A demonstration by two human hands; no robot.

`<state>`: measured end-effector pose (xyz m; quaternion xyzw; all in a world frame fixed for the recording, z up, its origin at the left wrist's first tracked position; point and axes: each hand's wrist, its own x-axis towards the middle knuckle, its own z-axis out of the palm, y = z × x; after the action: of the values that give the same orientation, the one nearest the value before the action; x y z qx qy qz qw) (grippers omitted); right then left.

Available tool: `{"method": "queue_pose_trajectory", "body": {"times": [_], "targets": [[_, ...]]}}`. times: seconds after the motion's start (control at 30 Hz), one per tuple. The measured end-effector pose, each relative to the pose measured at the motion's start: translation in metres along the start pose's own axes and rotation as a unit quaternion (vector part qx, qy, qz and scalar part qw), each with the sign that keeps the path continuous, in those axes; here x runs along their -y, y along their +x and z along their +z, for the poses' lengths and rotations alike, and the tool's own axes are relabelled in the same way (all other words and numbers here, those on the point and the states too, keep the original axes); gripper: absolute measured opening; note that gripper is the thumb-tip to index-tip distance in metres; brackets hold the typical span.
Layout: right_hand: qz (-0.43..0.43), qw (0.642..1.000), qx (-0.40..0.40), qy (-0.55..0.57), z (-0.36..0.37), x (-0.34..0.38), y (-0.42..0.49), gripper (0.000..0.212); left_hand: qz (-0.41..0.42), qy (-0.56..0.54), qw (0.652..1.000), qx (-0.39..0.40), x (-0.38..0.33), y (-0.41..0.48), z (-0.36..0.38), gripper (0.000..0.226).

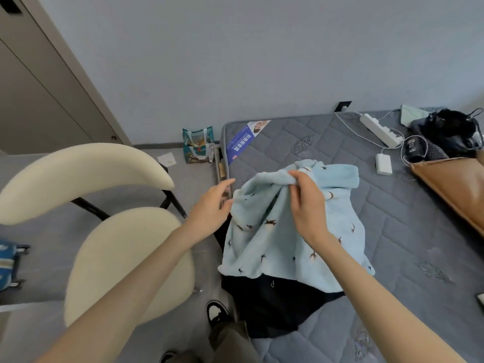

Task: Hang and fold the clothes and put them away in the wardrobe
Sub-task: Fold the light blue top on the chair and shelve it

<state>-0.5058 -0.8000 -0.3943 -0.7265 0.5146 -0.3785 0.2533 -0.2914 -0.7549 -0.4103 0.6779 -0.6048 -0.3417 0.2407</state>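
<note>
A light blue fleece garment point(275, 239) with small dark bird prints is lifted over the near left part of the grey mattress point(392, 231). My right hand point(303, 203) pinches a bunch of its upper fabric and holds it up. My left hand point(212, 205) is at the garment's left edge with fingers extended, touching the fabric; no grip shows. A black garment point(275, 305) lies under the blue one, hanging over the mattress edge.
A cream chair point(125, 252) stands left of the bed. A printed tote bag point(198, 146) sits by the wall. A power strip point(379, 129), white charger point(383, 164), black bag point(450, 132) and brown bag point(453, 182) lie at the mattress's far right. The door point(39, 87) is at upper left.
</note>
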Motion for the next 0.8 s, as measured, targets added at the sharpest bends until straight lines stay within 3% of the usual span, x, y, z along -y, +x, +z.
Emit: {"method": "queue_pose_trajectory", "body": {"times": [0.2, 0.6, 0.8], "targets": [[-0.093, 0.994, -0.034, 0.042, 0.011, 0.113, 0.036, 0.025, 0.008, -0.016, 0.998, -0.052, 0.012, -0.039, -0.072, 0.059], [-0.237, 0.954, 0.012, 0.183, 0.096, 0.336, 0.038, 0.026, 0.078, -0.129, 0.973, -0.174, 0.055, -0.17, -0.215, 0.079], [-0.244, 0.948, 0.068, 0.192, 0.142, 0.378, 0.032, 0.021, 0.052, -0.049, 0.95, -0.305, 0.107, -0.212, -0.268, 0.047]]}}
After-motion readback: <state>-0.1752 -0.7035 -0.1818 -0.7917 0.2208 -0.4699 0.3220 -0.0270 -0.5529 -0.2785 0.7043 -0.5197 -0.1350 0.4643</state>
